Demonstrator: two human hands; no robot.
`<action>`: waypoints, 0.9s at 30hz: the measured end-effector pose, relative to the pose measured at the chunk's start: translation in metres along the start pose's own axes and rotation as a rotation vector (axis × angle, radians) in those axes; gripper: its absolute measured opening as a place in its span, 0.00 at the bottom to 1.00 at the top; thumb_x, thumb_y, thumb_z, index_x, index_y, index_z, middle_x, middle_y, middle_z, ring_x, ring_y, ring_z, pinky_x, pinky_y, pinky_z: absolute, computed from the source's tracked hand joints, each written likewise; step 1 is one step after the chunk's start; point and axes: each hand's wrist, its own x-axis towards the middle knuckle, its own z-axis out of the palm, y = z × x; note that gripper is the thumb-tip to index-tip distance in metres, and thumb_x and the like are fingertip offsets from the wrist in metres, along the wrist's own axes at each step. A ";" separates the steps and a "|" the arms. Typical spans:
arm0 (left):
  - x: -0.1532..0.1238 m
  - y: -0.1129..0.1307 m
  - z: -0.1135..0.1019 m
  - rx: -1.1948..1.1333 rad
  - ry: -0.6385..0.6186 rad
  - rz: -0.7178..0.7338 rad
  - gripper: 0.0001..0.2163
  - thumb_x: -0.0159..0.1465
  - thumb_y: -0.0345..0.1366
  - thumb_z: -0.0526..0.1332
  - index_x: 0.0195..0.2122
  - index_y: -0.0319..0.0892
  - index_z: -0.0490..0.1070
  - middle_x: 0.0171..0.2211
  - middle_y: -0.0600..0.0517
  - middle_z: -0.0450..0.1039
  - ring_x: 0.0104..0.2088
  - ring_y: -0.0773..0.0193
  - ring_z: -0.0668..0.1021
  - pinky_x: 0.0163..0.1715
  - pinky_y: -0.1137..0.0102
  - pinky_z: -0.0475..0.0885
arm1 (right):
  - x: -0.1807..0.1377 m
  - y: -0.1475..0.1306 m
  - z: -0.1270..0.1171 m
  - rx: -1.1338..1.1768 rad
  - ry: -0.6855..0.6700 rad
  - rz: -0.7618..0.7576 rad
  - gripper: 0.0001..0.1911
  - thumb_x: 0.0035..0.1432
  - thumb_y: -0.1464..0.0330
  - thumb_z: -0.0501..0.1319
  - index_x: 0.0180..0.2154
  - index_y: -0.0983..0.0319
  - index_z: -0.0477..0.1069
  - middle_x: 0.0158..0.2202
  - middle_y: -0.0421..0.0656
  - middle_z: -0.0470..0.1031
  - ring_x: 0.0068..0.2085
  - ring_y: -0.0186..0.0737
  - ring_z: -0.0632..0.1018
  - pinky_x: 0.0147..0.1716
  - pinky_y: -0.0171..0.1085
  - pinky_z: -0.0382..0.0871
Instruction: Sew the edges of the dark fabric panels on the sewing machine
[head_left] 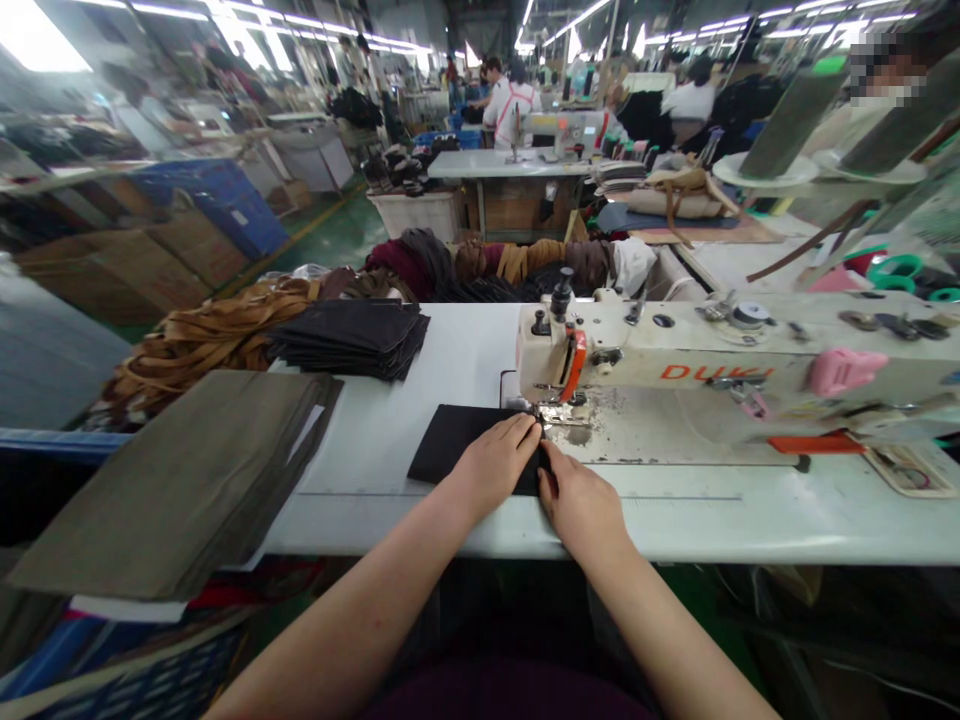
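Note:
A flat black fabric piece (461,437) lies on the white table at the left of the sewing machine (637,355), its right edge close to the presser foot (553,414). My left hand (499,455) rests on top of it, fingers stretched out and pointing towards the foot. At the right edge of the piece, my right hand (577,497) has its fingers bent with the thumb tucked in, gripping that edge. The fingertips of both hands are near the needle area. What lies beneath my fingers is hidden.
A stack of black pieces (352,335) sits at the back left of the table (465,345). Grey-brown sheets (180,470) overhang its left edge. Brown straps (217,335) lie heaped behind them. Thread cones (787,125) stand at the right. Several people work farther off.

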 end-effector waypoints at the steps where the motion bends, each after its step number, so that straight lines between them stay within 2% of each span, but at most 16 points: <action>1: 0.000 0.000 -0.001 0.005 -0.001 -0.002 0.21 0.73 0.28 0.51 0.66 0.34 0.61 0.66 0.40 0.62 0.67 0.53 0.65 0.66 0.60 0.64 | 0.000 0.000 0.000 0.006 -0.003 0.004 0.23 0.70 0.66 0.54 0.65 0.58 0.62 0.49 0.45 0.79 0.42 0.41 0.81 0.38 0.36 0.71; 9: 0.002 0.001 -0.005 0.034 -0.028 -0.004 0.20 0.73 0.28 0.50 0.66 0.34 0.62 0.66 0.41 0.63 0.66 0.54 0.66 0.67 0.61 0.64 | 0.000 0.003 0.002 0.044 0.007 -0.011 0.23 0.70 0.66 0.55 0.64 0.59 0.62 0.50 0.45 0.78 0.44 0.41 0.81 0.41 0.37 0.72; 14: -0.001 -0.001 -0.006 0.044 -0.042 0.000 0.21 0.73 0.27 0.49 0.67 0.32 0.60 0.68 0.41 0.60 0.68 0.54 0.63 0.68 0.60 0.62 | 0.000 0.004 0.002 0.057 0.008 -0.010 0.23 0.70 0.65 0.55 0.64 0.58 0.63 0.50 0.45 0.78 0.44 0.41 0.81 0.41 0.36 0.72; 21: -0.020 0.008 -0.020 -0.045 0.013 0.073 0.16 0.72 0.27 0.54 0.58 0.35 0.70 0.59 0.43 0.72 0.60 0.57 0.73 0.64 0.62 0.68 | 0.004 0.005 0.002 0.103 0.038 -0.026 0.22 0.70 0.65 0.55 0.63 0.58 0.66 0.51 0.45 0.77 0.43 0.41 0.80 0.42 0.37 0.72; 24: -0.031 0.013 -0.020 -0.077 0.052 0.095 0.16 0.72 0.27 0.53 0.59 0.35 0.70 0.59 0.42 0.71 0.61 0.55 0.72 0.64 0.60 0.68 | 0.006 0.006 0.002 0.130 0.054 -0.052 0.21 0.71 0.65 0.54 0.62 0.59 0.67 0.50 0.46 0.76 0.44 0.41 0.79 0.45 0.37 0.72; 27: -0.034 0.013 -0.018 -0.091 0.034 0.087 0.18 0.72 0.26 0.52 0.61 0.36 0.68 0.61 0.42 0.70 0.64 0.54 0.69 0.65 0.57 0.66 | 0.007 0.006 0.002 0.127 0.078 -0.077 0.20 0.71 0.65 0.54 0.61 0.61 0.68 0.49 0.47 0.75 0.46 0.41 0.78 0.47 0.37 0.71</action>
